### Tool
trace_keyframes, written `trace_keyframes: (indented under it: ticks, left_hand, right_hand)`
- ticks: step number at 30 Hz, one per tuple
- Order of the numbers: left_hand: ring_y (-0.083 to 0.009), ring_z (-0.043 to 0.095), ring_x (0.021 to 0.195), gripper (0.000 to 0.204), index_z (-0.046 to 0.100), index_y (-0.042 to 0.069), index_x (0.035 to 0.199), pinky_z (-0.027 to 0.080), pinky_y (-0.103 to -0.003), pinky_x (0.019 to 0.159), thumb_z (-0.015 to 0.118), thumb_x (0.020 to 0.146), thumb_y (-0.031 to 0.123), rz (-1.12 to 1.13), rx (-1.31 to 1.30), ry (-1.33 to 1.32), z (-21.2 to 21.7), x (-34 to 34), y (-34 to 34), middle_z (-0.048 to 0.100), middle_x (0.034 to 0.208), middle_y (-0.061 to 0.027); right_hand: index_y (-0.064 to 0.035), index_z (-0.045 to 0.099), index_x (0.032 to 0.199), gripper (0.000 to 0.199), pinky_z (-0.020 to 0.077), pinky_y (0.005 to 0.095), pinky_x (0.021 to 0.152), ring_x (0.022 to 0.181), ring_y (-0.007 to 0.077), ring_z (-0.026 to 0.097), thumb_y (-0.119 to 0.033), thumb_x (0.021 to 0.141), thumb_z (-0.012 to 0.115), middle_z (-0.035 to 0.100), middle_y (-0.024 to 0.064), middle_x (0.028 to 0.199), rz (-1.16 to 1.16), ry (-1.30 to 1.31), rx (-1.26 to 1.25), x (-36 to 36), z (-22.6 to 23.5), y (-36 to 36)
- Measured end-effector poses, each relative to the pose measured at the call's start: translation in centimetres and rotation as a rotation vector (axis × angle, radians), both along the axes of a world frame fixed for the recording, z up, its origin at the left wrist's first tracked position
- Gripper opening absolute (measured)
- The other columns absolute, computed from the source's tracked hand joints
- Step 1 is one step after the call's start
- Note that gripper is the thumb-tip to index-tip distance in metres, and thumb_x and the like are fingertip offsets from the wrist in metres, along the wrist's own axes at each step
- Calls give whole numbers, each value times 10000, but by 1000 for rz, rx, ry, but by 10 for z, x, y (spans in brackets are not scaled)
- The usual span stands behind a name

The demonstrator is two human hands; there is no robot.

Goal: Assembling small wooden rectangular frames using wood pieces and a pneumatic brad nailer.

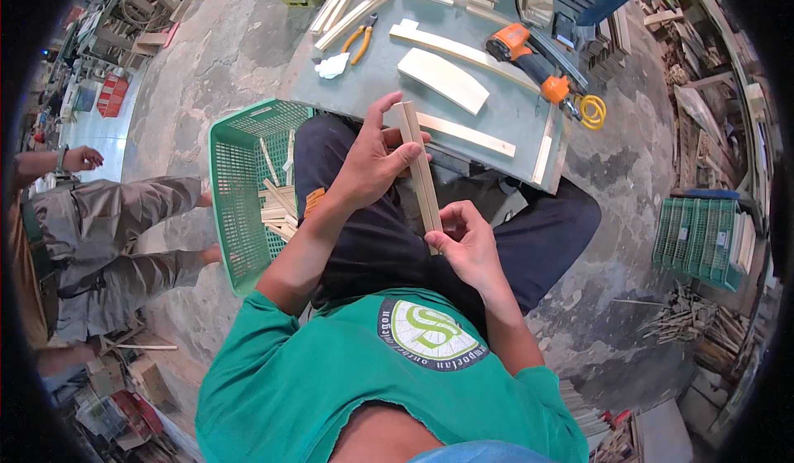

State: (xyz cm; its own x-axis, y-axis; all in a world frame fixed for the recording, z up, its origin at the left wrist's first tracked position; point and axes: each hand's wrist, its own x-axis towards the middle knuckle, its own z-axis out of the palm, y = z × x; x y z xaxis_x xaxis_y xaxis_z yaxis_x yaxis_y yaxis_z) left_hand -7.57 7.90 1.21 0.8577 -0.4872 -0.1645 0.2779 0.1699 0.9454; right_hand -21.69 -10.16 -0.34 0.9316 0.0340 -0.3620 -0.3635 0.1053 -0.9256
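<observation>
A short pale wooden strip [423, 183], with a line running along its length, is held upright-slanting over my lap. My left hand [374, 158] grips its far part, thumb on the near face and index finger raised beside it. At the near end my right hand [468, 244] pinches it between thumb and fingers. Just beyond, on the grey-green worktable [364, 95], lie a flat wooden slat [467, 135], a wide board with a curved edge [444, 80] and a long, slightly bowed strip [463, 52].
An orange-and-black nail gun [529, 59] with a yellow coiled hose rests at the table's right. Orange-handled pliers [359, 43] lie left, beside a crumpled white wad [332, 66]. A green basket [222, 206] of offcuts stands by my left leg. Another person [124, 215] is at the left.
</observation>
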Motion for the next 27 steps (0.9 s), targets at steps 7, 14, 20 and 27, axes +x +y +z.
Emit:
trace_keyframes:
  ticks: [7, 14, 20, 27]
  left_hand:
    - [-266, 708, 944, 610, 241, 150, 1430, 606, -418, 790, 641, 972, 106, -75, 52, 144, -1, 5, -11, 650, 1093, -172]
    - [-286, 722, 922, 595, 230, 135, 1406, 618, -357, 711, 635, 970, 132, -41, 22, 298, -28, 0, 3, 667, 1054, -166]
    - [-291, 724, 892, 646, 211, 123, 1405, 612, -365, 703, 667, 949, 160, -68, -126, 351, -53, -2, 4, 671, 1045, -179]
    - [-297, 723, 898, 654, 214, 102, 1403, 601, -363, 710, 677, 943, 151, -30, -110, 319, -51, 3, 24, 662, 1059, -190]
  right_hand:
    - [0, 541, 1087, 340, 578, 290, 756, 867, 131, 686, -21, 843, 777, 675, 81, 963, 108, 36, -165, -6, 7, -12]
    - [-31, 465, 1438, 713, 559, 335, 910, 1042, 184, 670, 87, 793, 746, 639, 111, 1206, 315, -226, -184, -32, 20, -24]
    - [-12, 559, 1345, 597, 572, 357, 917, 1044, 269, 681, 66, 781, 736, 645, 173, 1174, 347, -373, -395, -32, 19, -26]
    - [8, 582, 1297, 564, 584, 343, 877, 1010, 259, 700, 56, 759, 745, 657, 172, 1131, 434, -456, -377, -14, 9, -17]
